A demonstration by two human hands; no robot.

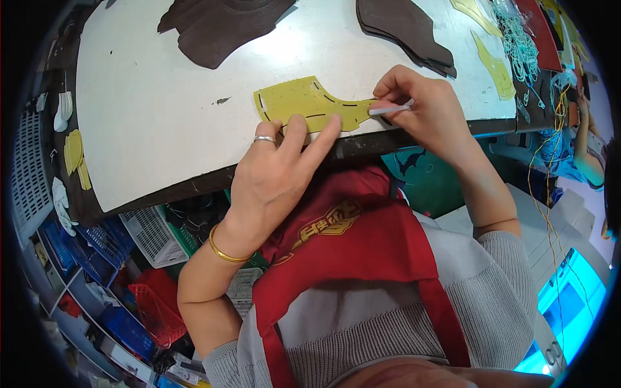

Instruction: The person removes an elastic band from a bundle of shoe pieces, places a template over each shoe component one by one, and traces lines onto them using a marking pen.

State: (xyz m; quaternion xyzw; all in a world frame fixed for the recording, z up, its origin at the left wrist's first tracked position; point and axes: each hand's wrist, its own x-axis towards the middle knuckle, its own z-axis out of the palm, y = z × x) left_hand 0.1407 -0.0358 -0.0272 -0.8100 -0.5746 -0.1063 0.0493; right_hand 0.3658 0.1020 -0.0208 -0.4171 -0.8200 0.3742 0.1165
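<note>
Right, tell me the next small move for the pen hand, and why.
Probably draw the white pen a little further along the edge of the yellow template. Its tip sits at the template's right end, the right hand grips it, and the left hand presses the template flat on the table.

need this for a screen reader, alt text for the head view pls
Seen from above, a person's left hand presses a yellow template flat on a white worktable while the right hand traces its edge with a white pen. Dark brown leather pieces lie further back.
</note>
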